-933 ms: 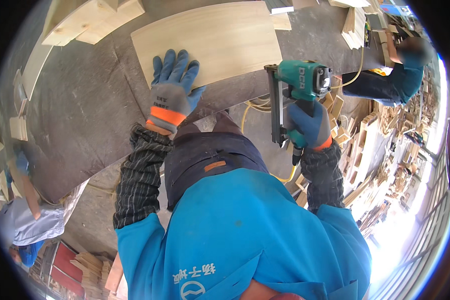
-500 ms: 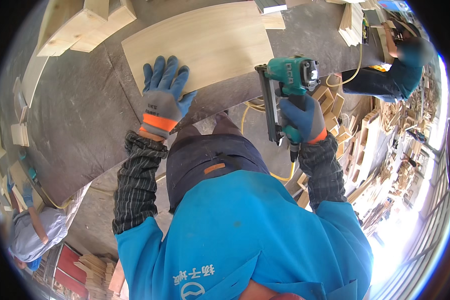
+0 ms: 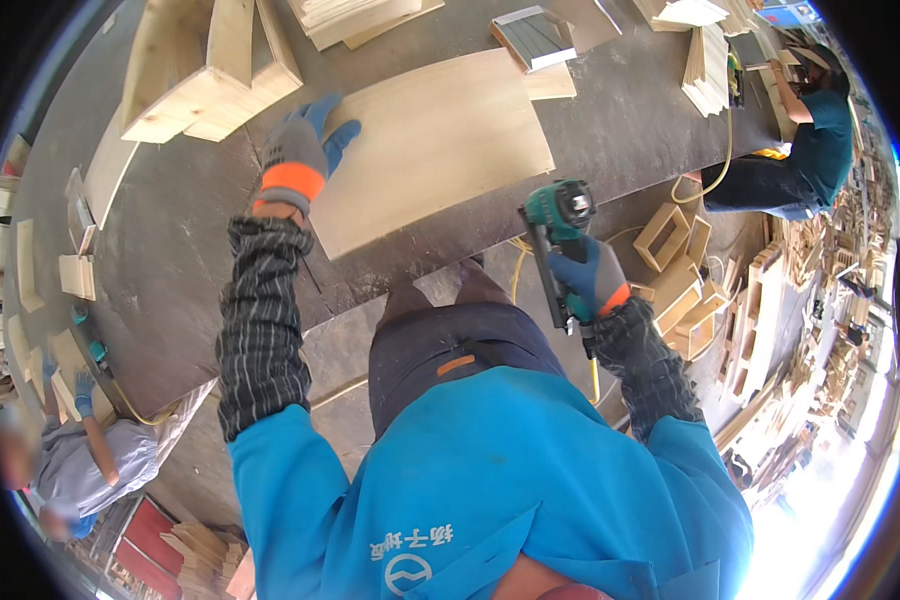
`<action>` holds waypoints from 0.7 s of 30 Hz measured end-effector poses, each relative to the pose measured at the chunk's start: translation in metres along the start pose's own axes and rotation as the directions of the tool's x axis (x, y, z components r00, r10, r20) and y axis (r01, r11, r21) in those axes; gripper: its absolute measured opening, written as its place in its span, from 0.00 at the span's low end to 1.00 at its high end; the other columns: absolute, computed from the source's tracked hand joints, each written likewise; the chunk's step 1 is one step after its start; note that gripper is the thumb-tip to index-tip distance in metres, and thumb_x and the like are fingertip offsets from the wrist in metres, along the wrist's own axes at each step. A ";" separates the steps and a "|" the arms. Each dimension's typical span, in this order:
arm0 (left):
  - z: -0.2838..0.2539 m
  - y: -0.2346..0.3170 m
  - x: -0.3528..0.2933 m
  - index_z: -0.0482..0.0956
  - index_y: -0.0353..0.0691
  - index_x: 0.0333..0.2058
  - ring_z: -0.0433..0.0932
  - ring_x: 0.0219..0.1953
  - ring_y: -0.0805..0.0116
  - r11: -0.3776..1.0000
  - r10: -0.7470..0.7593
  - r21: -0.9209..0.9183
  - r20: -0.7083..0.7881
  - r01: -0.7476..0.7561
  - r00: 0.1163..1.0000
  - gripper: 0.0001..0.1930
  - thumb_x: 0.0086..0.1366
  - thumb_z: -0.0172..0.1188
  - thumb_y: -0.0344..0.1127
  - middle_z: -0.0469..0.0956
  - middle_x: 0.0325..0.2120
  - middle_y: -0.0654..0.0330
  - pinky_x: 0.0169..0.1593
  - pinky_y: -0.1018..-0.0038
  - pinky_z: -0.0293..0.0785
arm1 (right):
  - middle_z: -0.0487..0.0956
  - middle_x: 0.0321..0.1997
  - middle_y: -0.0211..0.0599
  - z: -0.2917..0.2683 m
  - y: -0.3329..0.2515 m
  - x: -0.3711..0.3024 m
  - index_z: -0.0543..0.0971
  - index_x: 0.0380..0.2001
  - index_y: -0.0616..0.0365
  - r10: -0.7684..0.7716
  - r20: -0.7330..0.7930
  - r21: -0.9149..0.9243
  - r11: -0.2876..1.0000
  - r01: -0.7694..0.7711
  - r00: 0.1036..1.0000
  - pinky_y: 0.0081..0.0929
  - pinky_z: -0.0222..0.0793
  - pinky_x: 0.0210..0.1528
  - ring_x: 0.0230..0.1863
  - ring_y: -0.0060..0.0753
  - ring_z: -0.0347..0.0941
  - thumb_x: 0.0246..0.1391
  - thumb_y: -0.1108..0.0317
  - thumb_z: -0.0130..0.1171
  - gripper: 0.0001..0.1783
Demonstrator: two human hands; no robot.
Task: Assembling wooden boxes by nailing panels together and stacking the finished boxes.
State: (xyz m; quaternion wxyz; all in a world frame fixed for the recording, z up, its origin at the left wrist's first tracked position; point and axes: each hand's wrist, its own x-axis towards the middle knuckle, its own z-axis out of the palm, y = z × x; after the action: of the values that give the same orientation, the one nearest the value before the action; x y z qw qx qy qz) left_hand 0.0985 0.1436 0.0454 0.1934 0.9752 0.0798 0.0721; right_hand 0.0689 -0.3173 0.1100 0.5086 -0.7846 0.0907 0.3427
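My left hand (image 3: 305, 145), in a grey and blue glove with an orange cuff, reaches over the left edge of a thin pale wooden board (image 3: 435, 150). Its thumb and fingers are apart, the thumb over the board; whether it presses on the wood I cannot tell. The board lies flat on the dark worktable. A green and black nail gun (image 3: 560, 215) is gripped in my right hand (image 3: 592, 275), wrapped round its handle. The gun is held beside the table's near edge, to the right of my body and apart from the board.
An open wooden frame (image 3: 210, 90) stands at the far left of the worktable (image 3: 185, 270). A box of metal strips (image 3: 533, 38) touches the board's far corner. Wooden boxes (image 3: 675, 290) sit on the floor at right. One co-worker (image 3: 820, 150) is at right, another (image 3: 90, 455) at left.
My left hand has gone from lying spread on the board to its far left edge. My right hand has moved the nail gun lower and tilted it. The whole view has shifted.
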 end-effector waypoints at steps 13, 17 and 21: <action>-0.027 0.036 -0.229 0.68 0.38 0.74 0.70 0.71 0.35 0.919 -0.065 -0.385 0.083 0.092 0.994 0.44 0.63 0.78 0.42 0.69 0.71 0.35 0.73 0.53 0.70 | 0.86 0.32 0.37 0.029 -0.033 0.099 0.86 0.53 0.63 -0.223 0.224 -0.102 0.963 0.250 0.949 0.32 0.77 0.40 0.33 0.25 0.80 0.57 0.58 0.71 0.25; -0.001 0.081 -0.253 0.68 0.40 0.74 0.71 0.71 0.34 0.931 -0.084 -0.336 0.175 0.140 0.981 0.46 0.56 0.77 0.27 0.68 0.70 0.36 0.70 0.54 0.74 | 0.85 0.32 0.32 0.028 -0.058 0.141 0.86 0.50 0.63 -0.230 0.254 -0.246 0.924 0.293 0.940 0.31 0.76 0.38 0.31 0.24 0.78 0.57 0.59 0.71 0.22; 0.020 0.106 -0.228 0.73 0.41 0.71 0.77 0.65 0.37 0.893 -0.148 -0.422 0.060 0.160 0.987 0.39 0.60 0.73 0.23 0.71 0.70 0.40 0.62 0.58 0.81 | 0.83 0.30 0.26 0.012 -0.080 0.122 0.86 0.47 0.63 -0.356 0.208 -0.061 0.925 0.376 0.911 0.27 0.73 0.35 0.30 0.20 0.76 0.60 0.61 0.70 0.18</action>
State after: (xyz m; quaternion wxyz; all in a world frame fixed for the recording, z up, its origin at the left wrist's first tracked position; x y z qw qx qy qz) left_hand -0.1067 -0.0022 0.0428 0.4073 0.9011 0.1364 0.0592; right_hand 0.1947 -0.2446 0.0894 0.5304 -0.7751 -0.1251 0.3199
